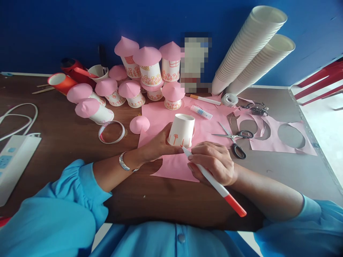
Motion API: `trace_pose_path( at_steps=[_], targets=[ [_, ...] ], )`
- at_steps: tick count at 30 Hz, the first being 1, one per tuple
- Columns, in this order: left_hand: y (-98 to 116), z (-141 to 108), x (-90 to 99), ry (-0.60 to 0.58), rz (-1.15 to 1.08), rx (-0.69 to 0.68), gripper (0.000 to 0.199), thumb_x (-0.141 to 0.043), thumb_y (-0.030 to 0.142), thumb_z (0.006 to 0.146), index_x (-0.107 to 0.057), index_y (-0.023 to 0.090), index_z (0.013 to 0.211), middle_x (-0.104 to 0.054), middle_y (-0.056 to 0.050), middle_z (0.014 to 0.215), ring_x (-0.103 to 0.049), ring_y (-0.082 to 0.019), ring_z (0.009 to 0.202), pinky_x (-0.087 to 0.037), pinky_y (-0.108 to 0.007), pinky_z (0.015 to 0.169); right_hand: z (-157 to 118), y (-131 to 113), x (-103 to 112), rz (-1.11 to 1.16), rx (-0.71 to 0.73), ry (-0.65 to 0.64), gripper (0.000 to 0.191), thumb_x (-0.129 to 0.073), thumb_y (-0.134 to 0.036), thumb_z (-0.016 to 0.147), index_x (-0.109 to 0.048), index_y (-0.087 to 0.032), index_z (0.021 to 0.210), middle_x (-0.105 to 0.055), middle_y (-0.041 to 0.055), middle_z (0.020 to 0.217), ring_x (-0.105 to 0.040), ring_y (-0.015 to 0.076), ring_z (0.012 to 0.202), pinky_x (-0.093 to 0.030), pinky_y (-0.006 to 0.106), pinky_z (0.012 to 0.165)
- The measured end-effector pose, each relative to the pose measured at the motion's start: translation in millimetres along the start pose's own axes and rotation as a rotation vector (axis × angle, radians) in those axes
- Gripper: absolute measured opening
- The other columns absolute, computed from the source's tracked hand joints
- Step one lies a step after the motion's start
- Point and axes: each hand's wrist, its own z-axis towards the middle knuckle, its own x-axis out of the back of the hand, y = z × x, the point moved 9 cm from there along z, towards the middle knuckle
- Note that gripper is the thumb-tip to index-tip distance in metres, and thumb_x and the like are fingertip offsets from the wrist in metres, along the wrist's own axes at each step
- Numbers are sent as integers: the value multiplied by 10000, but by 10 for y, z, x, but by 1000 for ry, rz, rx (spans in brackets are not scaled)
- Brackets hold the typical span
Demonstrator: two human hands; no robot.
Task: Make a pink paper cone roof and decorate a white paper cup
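Note:
A white paper cup, turned upside down, is held by my left hand, whose fingers wrap its left side and lower edge. Orange-red stems and a flower are drawn on its wall. My right hand grips a white marker with a red-orange end. The marker's tip is at the cup's lower rim. Beneath both hands lies a sheet of pink paper. A small pink paper cone rests left of the cup.
Behind stand several decorated cups with pink cone roofs. Scissors, a glue stick, a tape roll and cut pink scraps lie right. Tall cup stacks lean against the blue wall. A power strip sits left.

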Motion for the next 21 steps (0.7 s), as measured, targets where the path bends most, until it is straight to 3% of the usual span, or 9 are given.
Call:
trace_pose_path(
  at_steps=[10,21],
  targets=[
    [126,-6,-93,-83,-104,-6,381,-832,321,822,-650,197,1133,-708,-60,1068,-660,-201,1000,-532,-352,913,15,137,62,-89,-58,18,226,-624,-83,881,-582,-202,1068,-646,-2,735,-652,154,607,-545,269,535],
    [110,0,-101,-103,-110,-5,390,-836,352,810,-674,195,1129,-727,-56,1017,-683,-217,976,-541,-379,931,11,146,52,-73,-57,30,244,-626,-71,860,-589,-202,1063,-642,-8,719,-630,157,574,-517,270,524]
  ],
)
